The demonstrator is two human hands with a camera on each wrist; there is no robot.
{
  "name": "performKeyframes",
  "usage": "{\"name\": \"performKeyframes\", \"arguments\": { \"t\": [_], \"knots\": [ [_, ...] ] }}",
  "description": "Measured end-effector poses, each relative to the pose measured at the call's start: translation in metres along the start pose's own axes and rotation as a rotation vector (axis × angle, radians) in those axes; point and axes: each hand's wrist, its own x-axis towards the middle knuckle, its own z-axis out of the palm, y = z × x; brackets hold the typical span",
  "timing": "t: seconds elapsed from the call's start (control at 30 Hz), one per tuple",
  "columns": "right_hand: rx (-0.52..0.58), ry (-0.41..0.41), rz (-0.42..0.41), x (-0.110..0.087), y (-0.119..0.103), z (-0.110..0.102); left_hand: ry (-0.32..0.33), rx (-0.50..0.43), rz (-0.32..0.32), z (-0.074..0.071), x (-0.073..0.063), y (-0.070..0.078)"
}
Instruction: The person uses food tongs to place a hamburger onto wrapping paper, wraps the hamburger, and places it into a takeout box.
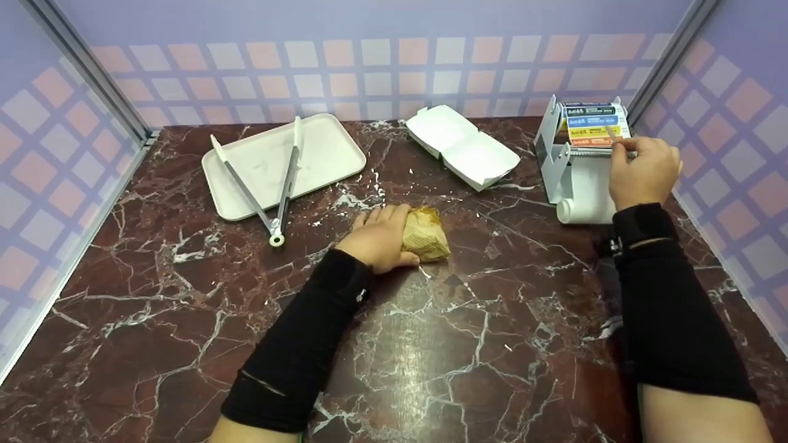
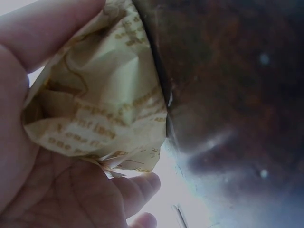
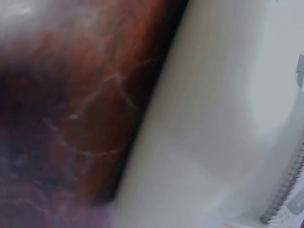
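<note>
My left hand (image 1: 381, 237) grips a packet wrapped in crumpled brown printed paper (image 1: 427, 235), pressed down on the marble table. In the left wrist view, the thumb and fingers curve round the wrapped packet (image 2: 102, 99), and lettering shows on its paper. At the right, my right hand (image 1: 646, 169) is at the front bar of a label dispenser (image 1: 551, 154) that carries several coloured rolls. Its thumb and forefinger pinch a small pale sticker (image 1: 609, 131), partly hidden by the fingers. A white backing strip (image 3: 199, 114) fills much of the right wrist view; the hand is out of that frame.
An open white clamshell box (image 1: 477, 154) stands at the back middle. On the left, metal tongs (image 1: 276, 231) with pale tips lie spread across a white tray (image 1: 231, 206). White crumbs dot the dark marble table (image 1: 431, 369). Patterned walls (image 1: 381, 61) enclose the back and sides.
</note>
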Motion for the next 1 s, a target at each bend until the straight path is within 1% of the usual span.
{"name": "performKeyframes", "arguments": {
  "t": [0.1,0.17,0.2,0.27,0.3,0.37,0.4,0.47,0.57,0.63,0.7,0.8,0.9,1.0],
  "knots": [
    [0.067,0.058,-0.038,-0.008,-0.019,-0.003,-0.001,0.004,0.001,0.000,0.000,0.001],
    [0.130,0.077,-0.094,-0.019,-0.038,-0.004,0.001,0.006,-0.001,0.000,0.000,0.002],
    [0.169,0.071,-0.125,-0.026,-0.049,-0.003,0.002,0.008,-0.003,0.000,0.000,0.003],
    [0.253,0.038,-0.198,-0.044,-0.071,0.000,0.002,0.012,-0.004,0.001,0.000,0.004],
    [0.298,0.006,-0.225,-0.054,-0.081,0.004,0.001,0.013,-0.003,0.001,0.000,0.005],
    [0.388,-0.091,-0.247,-0.078,-0.100,0.013,0.000,0.019,-0.001,0.002,0.001,0.008],
    [0.432,-0.162,-0.234,-0.090,-0.108,0.018,-0.002,0.024,-0.001,0.002,0.001,0.009],
    [0.532,-0.331,-0.174,-0.112,-0.123,0.028,0.001,0.039,-0.002,0.003,0.001,0.011],
    [0.656,-0.575,0.000,-0.139,-0.140,0.044,0.024,0.060,0.003,0.004,0.001,0.012],
    [0.744,-0.680,0.137,-0.150,-0.149,0.054,0.046,0.067,0.016,0.004,0.000,0.011],
    [0.820,-0.725,0.248,-0.156,-0.155,0.063,0.072,0.068,0.031,0.004,-0.001,0.010],
    [0.918,-0.754,0.381,-0.159,-0.161,0.074,0.122,0.085,0.046,0.005,-0.002,0.009],
    [0.927,-0.779,0.454,-0.159,-0.161,0.078,0.196,0.149,0.064,0.008,-0.006,0.011],
    [0.902,-0.794,0.487,-0.160,-0.159,0.079,0.266,0.237,0.095,0.011,-0.013,0.013]
  ]
}}
